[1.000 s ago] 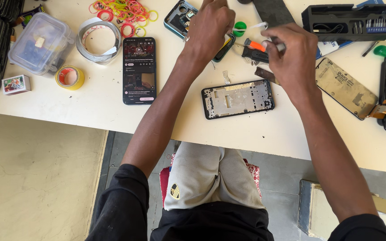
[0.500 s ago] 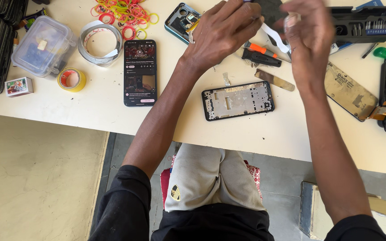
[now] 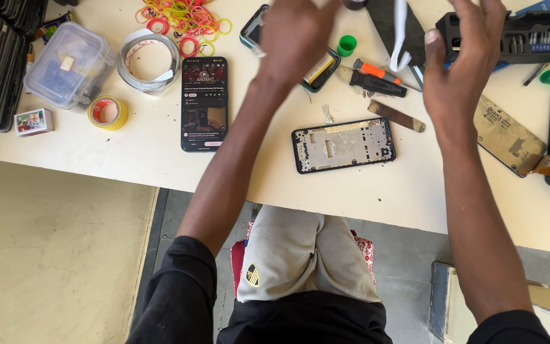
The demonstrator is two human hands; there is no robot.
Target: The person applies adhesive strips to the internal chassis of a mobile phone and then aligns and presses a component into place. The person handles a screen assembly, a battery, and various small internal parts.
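- I am looking down on both arms stretching forward from the black sleeves, out over the pale desk (image 3: pixel 128 159), with the hands lifted above its far edge.
- My left hand (image 3: pixel 297 38) is hovering knuckles-up over a phone with a teal case (image 3: pixel 253 28); the fingers are curling downward, and I cannot tell whether its grip is closing on anything, since the fingertips are hidden at the top of the view.
- My right hand (image 3: pixel 459 70) is rising with the wrist bent back, thumb pointing left and fingers spread; its grip is staying open, holding nothing that I can see.
- A white strip (image 3: pixel 401 35) is hanging just left of the right thumb, in front of a dark flat panel (image 3: pixel 389 22); whether the thumb is touching the strip I cannot tell.
- A bare phone frame (image 3: pixel 344 144) is lying flat on the desk between the two forearms, untouched.
- A metal pry tool (image 3: pixel 396 116) and an orange-handled screwdriver (image 3: pixel 377 71) are resting just beyond the frame.
- A black bit case (image 3: pixel 529 38) is sitting behind the right hand.
- A lit phone (image 3: pixel 204 103) is lying left of the left forearm, near a yellow tape roll (image 3: pixel 107 113).
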